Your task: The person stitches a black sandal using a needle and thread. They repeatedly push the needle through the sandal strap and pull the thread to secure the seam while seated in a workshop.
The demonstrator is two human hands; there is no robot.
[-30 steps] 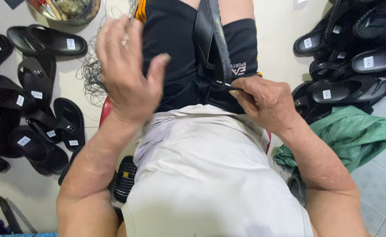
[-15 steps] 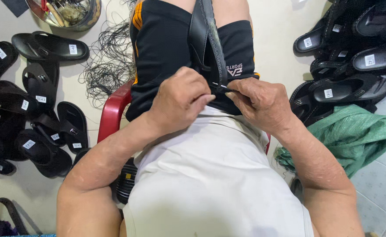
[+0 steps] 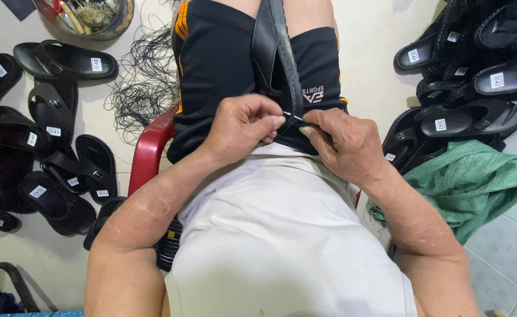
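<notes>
Between the knees of the seated person, a black sandal [image 3: 273,53] stands on edge against the black shorts [image 3: 211,64], its sole running from the far edge of the view down to the lap. Left hand [image 3: 243,126] grip: clenched, thumb and forefinger pinched at the near end of the sandal's edge. Right hand [image 3: 343,144] grip: fingertips pressed on the same spot from the right, holding the sandal; both hands nearly touch. Whether a needle or thread sits between the fingertips cannot be told. Beneath the person, a red plastic chair [image 3: 147,155] shows at left. Far left: a tangle of black thread [image 3: 144,82] on the floor and a round tin of tools [image 3: 94,14]. Rows of finished black sandals [image 3: 47,141] lie at left, more [image 3: 475,88] at right, beside a green woven sack [image 3: 475,185].
</notes>
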